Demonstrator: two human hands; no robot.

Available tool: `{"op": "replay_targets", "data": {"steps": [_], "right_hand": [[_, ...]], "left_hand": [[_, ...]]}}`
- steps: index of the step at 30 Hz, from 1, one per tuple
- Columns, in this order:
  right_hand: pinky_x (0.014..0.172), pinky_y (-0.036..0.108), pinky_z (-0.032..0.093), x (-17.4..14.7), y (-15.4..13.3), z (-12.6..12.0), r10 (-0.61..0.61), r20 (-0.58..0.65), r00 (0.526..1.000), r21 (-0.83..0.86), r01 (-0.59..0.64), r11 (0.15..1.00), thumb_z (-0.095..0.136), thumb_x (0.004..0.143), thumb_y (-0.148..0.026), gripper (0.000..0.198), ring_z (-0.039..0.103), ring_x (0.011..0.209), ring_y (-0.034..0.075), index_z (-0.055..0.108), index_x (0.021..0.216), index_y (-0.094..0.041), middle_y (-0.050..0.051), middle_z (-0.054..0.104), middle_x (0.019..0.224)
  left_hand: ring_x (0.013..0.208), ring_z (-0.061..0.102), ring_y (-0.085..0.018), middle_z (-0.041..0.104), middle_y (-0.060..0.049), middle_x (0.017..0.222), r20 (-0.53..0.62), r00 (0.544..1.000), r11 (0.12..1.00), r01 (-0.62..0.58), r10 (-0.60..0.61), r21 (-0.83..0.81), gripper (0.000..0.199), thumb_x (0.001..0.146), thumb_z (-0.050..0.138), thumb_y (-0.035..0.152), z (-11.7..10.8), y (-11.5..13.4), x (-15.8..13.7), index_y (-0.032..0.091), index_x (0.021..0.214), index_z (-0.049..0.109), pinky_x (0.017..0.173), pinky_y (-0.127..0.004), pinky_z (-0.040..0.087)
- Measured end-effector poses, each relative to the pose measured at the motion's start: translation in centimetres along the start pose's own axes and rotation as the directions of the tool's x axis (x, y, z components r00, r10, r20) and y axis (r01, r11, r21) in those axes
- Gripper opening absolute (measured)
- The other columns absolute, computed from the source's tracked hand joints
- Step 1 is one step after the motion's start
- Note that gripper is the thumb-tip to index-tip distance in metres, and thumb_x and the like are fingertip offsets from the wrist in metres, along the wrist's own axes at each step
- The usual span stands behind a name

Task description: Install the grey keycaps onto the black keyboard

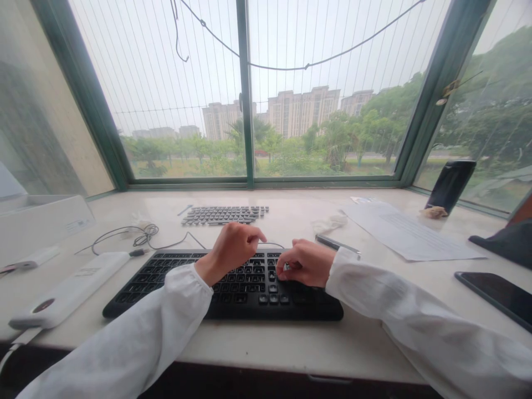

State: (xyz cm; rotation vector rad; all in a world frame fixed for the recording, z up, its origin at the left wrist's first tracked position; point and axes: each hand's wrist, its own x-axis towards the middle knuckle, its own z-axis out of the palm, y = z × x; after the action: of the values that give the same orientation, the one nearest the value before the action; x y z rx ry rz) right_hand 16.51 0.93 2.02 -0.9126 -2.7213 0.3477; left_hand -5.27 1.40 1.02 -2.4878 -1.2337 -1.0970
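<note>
A black keyboard (178, 293) lies in front of me, with most of its key sockets bare and a few keycaps (273, 298) seated at the lower right. Over its middle hovers my left hand (233, 252), fingers curled in and the index finger bent out to the right; anything inside is hidden. My right hand (307, 262) is closed in a pinch above the keyboard's right part, its fingertips close to the sockets. Something small and shiny shows at those fingertips, too small to name. Behind the keyboard, loose keycaps (226, 215) are laid out in rows on the white tabletop (291, 343).
Left of the keyboard are a white power bank (78, 285), a coiled black cable (143, 235) and a white box (45, 221). To the right lie a pen (336, 244), paper sheets (407, 230) and a phone (499, 296). A dark cylinder (451, 185) stands by the window.
</note>
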Motion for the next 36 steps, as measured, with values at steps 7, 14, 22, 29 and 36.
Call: {"op": "replay_targets", "data": {"steps": [7, 14, 22, 29, 36], "right_hand": [[0.067, 0.024, 0.036, 0.0, 0.6, 0.1, 0.007, -0.006, 1.0, 0.024, -0.007, 1.0, 0.068, 0.078, -0.033, 0.015, 0.046, 0.06, 0.011, 0.078, 0.083, -0.023, -0.002, 0.055, 0.054], [0.069, 0.027, 0.036, 0.3, 1.7, -0.3, 0.054, -0.172, 0.984, 0.07, -0.042, 0.997, 0.059, 0.084, -0.047, 0.032, 0.038, 0.053, 0.01, 0.075, 0.083, -0.02, -0.005, 0.044, 0.049], [0.06, 0.026, 0.035, 5.2, 8.1, -1.6, 0.402, -0.363, 0.841, -0.04, -0.445, 0.895, 0.056, 0.083, -0.047, 0.036, 0.045, 0.057, 0.012, 0.076, 0.092, -0.019, -0.002, 0.051, 0.058], [0.079, 0.031, 0.047, 13.6, 12.6, -1.2, 0.528, -0.279, 0.802, -0.106, -0.572, 0.813, 0.061, 0.086, -0.039, 0.027, 0.06, 0.086, 0.017, 0.072, 0.1, -0.018, 0.006, 0.066, 0.092], [0.088, 0.041, 0.052, 17.2, 14.6, 0.9, 0.581, -0.195, 0.79, -0.143, -0.609, 0.78, 0.054, 0.093, -0.035, 0.03, 0.06, 0.103, 0.02, 0.058, 0.118, -0.018, 0.009, 0.059, 0.122]], "left_hand": [[0.053, 0.059, -0.01, 0.071, 0.003, 0.063, 0.037, 0.999, 0.999, 0.035, -0.035, 0.003, 0.031, 0.076, 0.051, 0.005, 0.0, -0.3, 0.1, 0.023, 0.076, 0.077, 0.062, -0.022, 0.046], [0.065, 0.066, -0.013, 0.073, 0.0, 0.069, 0.113, 0.99, 0.996, 0.083, -0.086, 0.031, 0.032, 0.078, 0.05, 0.008, -0.2, -0.3, 0.3, 0.024, 0.08, 0.077, 0.071, -0.026, 0.049], [0.075, 0.069, -0.022, 0.073, -0.01, 0.072, 0.187, 0.926, 0.93, 0.28, -0.327, 0.236, 0.026, 0.072, 0.052, 0.007, -1.0, -2.7, 0.9, 0.017, 0.075, 0.076, 0.074, -0.034, 0.054], [0.076, 0.069, -0.024, 0.072, -0.012, 0.075, 0.186, 0.914, 0.913, 0.306, -0.362, 0.271, 0.025, 0.074, 0.052, 0.01, -1.0, -3.1, 1.0, 0.016, 0.079, 0.076, 0.073, -0.036, 0.055], [0.079, 0.069, -0.025, 0.072, -0.012, 0.078, 0.175, 0.922, 0.912, 0.286, -0.345, 0.295, 0.024, 0.076, 0.053, 0.011, -0.9, -3.4, 1.2, 0.017, 0.083, 0.076, 0.076, -0.037, 0.054]]}}
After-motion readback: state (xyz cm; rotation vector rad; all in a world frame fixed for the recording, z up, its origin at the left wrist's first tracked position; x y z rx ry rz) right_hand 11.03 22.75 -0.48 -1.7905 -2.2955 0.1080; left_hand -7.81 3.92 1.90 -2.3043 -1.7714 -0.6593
